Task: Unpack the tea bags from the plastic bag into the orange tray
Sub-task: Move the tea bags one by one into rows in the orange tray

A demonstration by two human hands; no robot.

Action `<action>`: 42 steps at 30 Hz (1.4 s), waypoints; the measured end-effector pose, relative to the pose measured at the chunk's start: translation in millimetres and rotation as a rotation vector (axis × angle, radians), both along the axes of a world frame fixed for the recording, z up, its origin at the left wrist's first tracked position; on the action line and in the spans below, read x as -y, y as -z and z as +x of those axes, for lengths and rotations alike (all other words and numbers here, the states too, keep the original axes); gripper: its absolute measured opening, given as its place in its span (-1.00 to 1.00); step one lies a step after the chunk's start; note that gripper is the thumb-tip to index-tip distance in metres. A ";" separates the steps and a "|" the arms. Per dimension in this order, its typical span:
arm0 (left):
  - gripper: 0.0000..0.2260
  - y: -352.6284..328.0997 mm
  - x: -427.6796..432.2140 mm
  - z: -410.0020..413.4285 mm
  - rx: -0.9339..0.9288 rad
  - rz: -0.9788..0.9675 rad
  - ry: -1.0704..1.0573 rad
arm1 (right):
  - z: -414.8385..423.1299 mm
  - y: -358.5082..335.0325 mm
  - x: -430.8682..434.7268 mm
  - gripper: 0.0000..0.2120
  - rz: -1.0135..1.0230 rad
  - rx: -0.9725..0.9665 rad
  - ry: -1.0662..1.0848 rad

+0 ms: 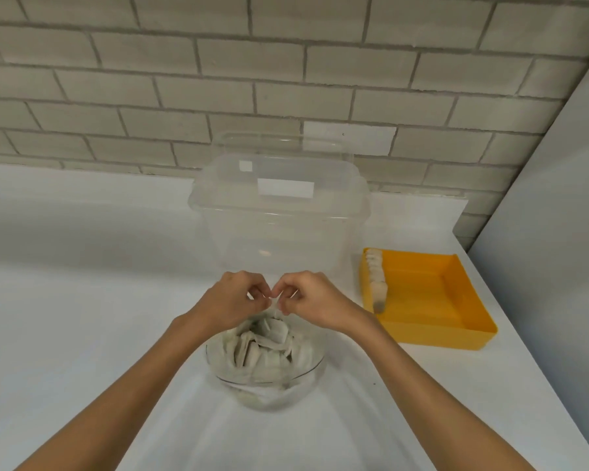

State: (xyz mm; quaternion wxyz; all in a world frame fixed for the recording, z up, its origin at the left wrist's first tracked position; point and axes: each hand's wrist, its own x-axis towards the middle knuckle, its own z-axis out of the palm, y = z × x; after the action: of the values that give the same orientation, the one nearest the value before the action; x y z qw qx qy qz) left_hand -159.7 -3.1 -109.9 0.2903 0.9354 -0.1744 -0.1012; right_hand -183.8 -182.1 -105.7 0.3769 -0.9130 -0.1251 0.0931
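Pinching the plastic bag (269, 379) at its neck, both grips: left hand (232, 300), right hand (315, 300). Inside, tea bags (269, 334). Near the right edge of the counter (82, 317), orange tray (439, 334), row of tea bags (376, 277) along its left wall. Open room leftward.

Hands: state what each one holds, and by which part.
Both the left hand and the right hand pinch the plastic bag at its gathered top, just above the tea bags inside it.
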 end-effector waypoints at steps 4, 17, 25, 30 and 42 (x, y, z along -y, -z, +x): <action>-0.83 12.5 -12.6 -5.6 0.017 0.067 0.000 | 7.2 19.7 -12.6 -0.75 -0.159 0.006 0.014; -0.68 35.5 -26.5 -7.3 0.104 0.117 0.018 | 5.5 41.6 -37.6 -0.64 -0.371 0.088 0.112; -0.74 38.3 -25.0 -2.2 0.055 -0.064 -0.022 | 6.4 28.1 -32.4 -0.76 -0.138 0.108 0.143; -0.91 26.9 -23.4 -8.2 -0.060 -0.536 -0.111 | 4.8 -6.3 -26.8 -0.79 0.190 0.141 0.207; -0.75 11.4 -24.3 -13.2 -0.262 -0.888 -0.110 | 1.2 -3.6 -31.1 -0.95 0.236 0.108 0.244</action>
State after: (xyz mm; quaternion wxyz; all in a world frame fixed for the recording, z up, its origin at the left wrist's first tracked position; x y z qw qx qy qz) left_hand -172.9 21.2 -121.3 0.6873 0.7078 -0.1127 -0.1182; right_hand -182.6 -150.9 -102.1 0.4829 -0.8744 -0.0435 -0.0177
